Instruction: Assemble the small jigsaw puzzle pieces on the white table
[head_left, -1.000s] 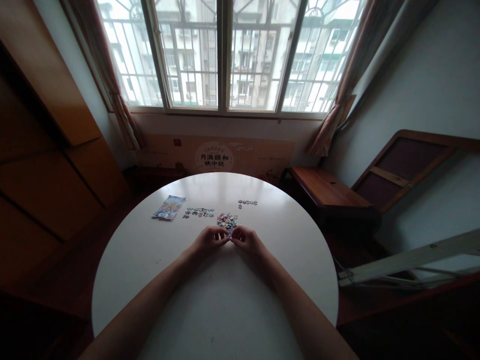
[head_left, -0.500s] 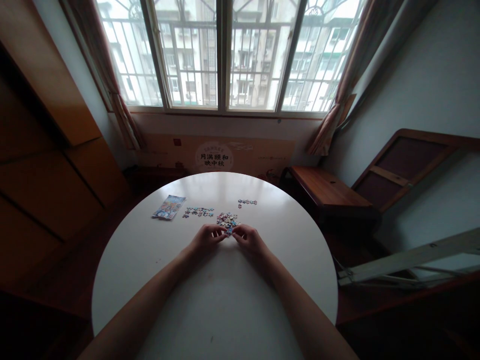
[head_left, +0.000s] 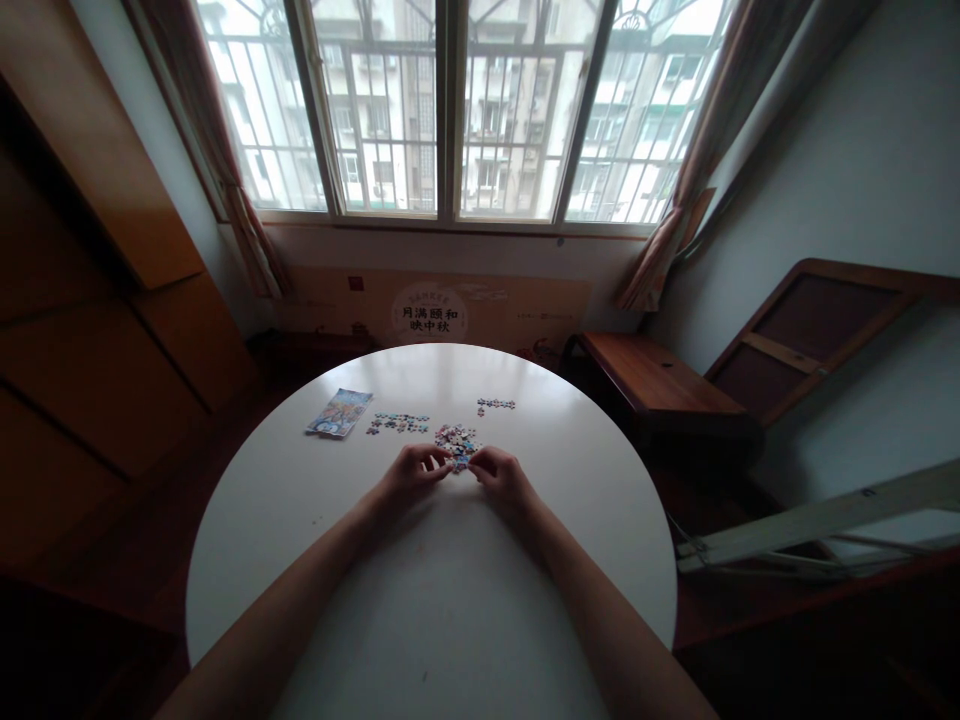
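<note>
One narrow gap now separates the left hand (head_left: 409,472) from the right hand (head_left: 501,474) at the near edge of the pile of puzzle pieces (head_left: 455,437), whereas a second ago their fingertips met just in front of it. That parting brings a bluish patch of pieces (head_left: 460,463) into view at the pile's near edge, between the two hands. The fingers of the left hand curve inward, with thumb and forefinger drawn close at the pile's near left edge; those of the right hand are bunched, thumb against forefinger, at its near right edge. Whether either set pinches a piece I cannot tell, since the pieces are too small and partly covered. As a judgement, the change means that the handling is centred on the loose pieces at the front of the pile rather than on the pieces set apart from it. Those sit as they did: a cluster of pieces in rows (head_left: 399,423) to the left of the pile, and an L-shaped run of pieces (head_left: 496,405) beyond it and to the right. Farther left of the pile, past the rows, lies the printed picture sheet (head_left: 340,413), flat on the white surface (head_left: 450,590) and untouched by either hand.
</note>
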